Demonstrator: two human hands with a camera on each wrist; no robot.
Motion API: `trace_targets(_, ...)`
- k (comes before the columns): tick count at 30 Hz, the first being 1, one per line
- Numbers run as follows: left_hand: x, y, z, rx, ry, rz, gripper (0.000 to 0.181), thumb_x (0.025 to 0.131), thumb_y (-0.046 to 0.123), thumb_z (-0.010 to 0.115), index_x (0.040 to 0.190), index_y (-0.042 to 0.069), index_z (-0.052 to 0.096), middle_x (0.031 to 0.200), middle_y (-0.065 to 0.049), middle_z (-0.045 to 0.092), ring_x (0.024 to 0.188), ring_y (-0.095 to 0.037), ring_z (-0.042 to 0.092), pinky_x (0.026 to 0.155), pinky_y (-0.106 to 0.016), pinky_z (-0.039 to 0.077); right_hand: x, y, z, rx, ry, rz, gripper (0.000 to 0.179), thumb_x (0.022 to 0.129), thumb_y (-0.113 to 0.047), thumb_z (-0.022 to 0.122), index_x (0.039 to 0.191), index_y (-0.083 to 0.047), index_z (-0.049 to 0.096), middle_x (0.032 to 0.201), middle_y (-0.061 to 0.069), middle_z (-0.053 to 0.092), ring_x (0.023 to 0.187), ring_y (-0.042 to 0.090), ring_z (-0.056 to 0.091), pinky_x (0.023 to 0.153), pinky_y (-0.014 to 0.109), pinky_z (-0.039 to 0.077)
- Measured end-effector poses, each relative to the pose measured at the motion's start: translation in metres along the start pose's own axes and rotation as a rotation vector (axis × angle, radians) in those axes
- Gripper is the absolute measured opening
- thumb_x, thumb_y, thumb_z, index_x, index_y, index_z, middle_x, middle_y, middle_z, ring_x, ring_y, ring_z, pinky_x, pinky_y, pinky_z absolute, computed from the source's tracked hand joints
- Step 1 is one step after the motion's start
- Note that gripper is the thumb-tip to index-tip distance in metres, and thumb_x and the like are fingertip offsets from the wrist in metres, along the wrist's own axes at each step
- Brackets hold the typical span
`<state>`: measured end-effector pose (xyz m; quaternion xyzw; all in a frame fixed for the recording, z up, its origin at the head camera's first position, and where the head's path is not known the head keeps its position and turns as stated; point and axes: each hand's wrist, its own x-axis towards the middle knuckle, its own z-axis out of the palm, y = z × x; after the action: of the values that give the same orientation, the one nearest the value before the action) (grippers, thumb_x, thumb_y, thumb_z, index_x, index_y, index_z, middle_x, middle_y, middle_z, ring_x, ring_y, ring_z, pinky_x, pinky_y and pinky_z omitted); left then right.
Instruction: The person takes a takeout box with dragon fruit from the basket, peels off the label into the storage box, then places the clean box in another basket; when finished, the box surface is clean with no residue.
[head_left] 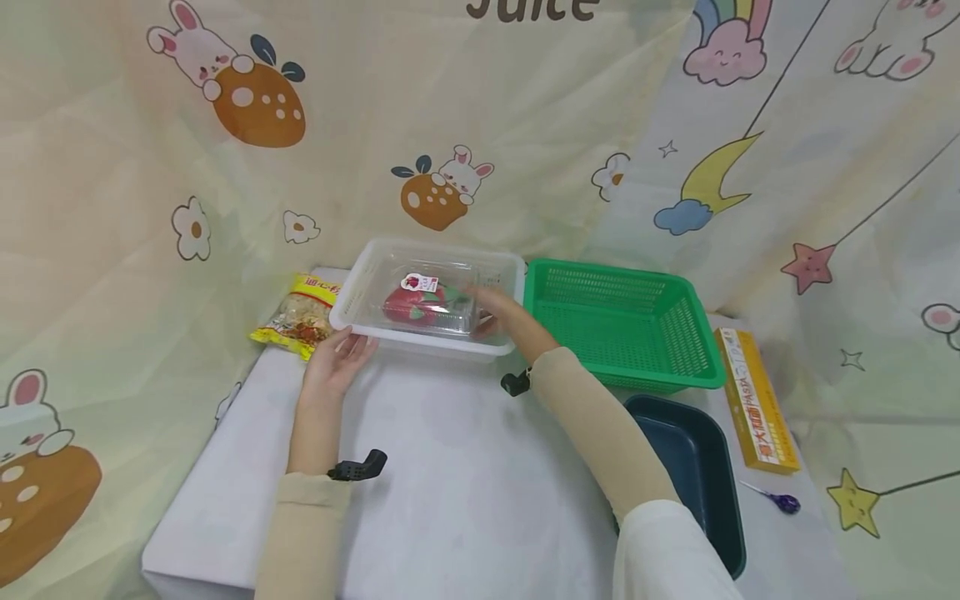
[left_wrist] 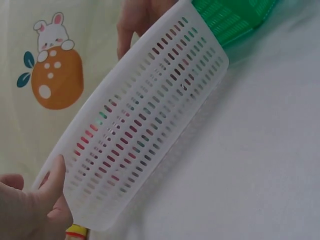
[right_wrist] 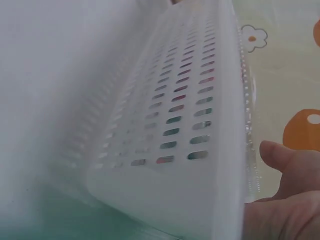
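A white slotted plastic basket (head_left: 427,343) stands at the back of the table. Inside it lies a clear plastic box (head_left: 453,321) with a label on its lid and red-and-green contents. My left hand (head_left: 339,360) grips the basket's near left corner; in the left wrist view its thumb (left_wrist: 56,182) lies against the outer wall. Reaching over the basket's right side, my right hand (head_left: 498,312) holds the box's right end, its fingers partly hidden by the box and rim. In the right wrist view, the right hand (right_wrist: 295,185) shows beyond the basket's rim.
A yellow food bag (head_left: 300,312) lies left of the white basket. To the right stand a green basket (head_left: 622,367) and a dark blue tray (head_left: 723,467), partly under my right arm. Farther right lie a yellow pasta box (head_left: 757,400) and a small purple-ended item (head_left: 786,503).
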<state>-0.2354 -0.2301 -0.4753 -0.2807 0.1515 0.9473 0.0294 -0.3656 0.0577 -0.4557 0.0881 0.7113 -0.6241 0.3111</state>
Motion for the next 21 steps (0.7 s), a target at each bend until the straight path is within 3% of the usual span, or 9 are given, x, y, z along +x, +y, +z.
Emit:
trace_targets(4,0.0027,-0.0021,-0.0015,-0.041,0.01,0.0,0.065,0.104,0.001,0.059,0.158,0.031,0.038,0.142,-0.001,0.041,0.138,-0.015,0.045,0.118,-0.043,0.04,0.0022,0.0026,0.0007,-0.017,-0.002,0.0,0.06,0.105,-0.038,0.063,0.145,0.002,0.049,0.131,0.034,0.06,0.117,0.052,0.063,0.101,0.057,0.054)
trace_targets(8,0.0033,-0.0025,-0.0015,-0.059,0.016,-0.001,0.062,0.106,0.002,0.055,0.158,0.031,0.04,0.14,-0.001,0.04,0.135,-0.015,0.045,0.118,-0.043,0.041,0.0053,0.0039,0.0011,-0.006,-0.003,0.016,0.054,0.103,-0.035,0.067,0.138,0.004,0.053,0.117,0.031,0.066,0.108,0.047,0.068,0.097,0.054,0.057)
trace_targets(14,0.0063,-0.003,-0.0023,-0.106,0.005,-0.025,0.063,0.104,-0.002,0.057,0.156,0.031,0.044,0.14,-0.002,0.042,0.133,-0.017,0.048,0.115,-0.048,0.043,0.0086,0.0029,0.0004,-0.037,0.01,-0.004,0.052,0.104,-0.036,0.066,0.138,0.001,0.054,0.125,0.029,0.065,0.103,0.043,0.07,0.092,0.055,0.059)
trace_targets(21,0.0076,-0.0024,-0.0035,-0.123,-0.004,-0.04,0.063,0.104,-0.001,0.056,0.157,0.031,0.043,0.137,-0.003,0.045,0.131,-0.016,0.05,0.115,-0.049,0.043,0.0052,-0.0015,0.0026,-0.011,0.004,-0.021,0.055,0.104,-0.035,0.065,0.14,0.004,0.05,0.119,0.033,0.065,0.087,0.044,0.072,0.092,0.057,0.059)
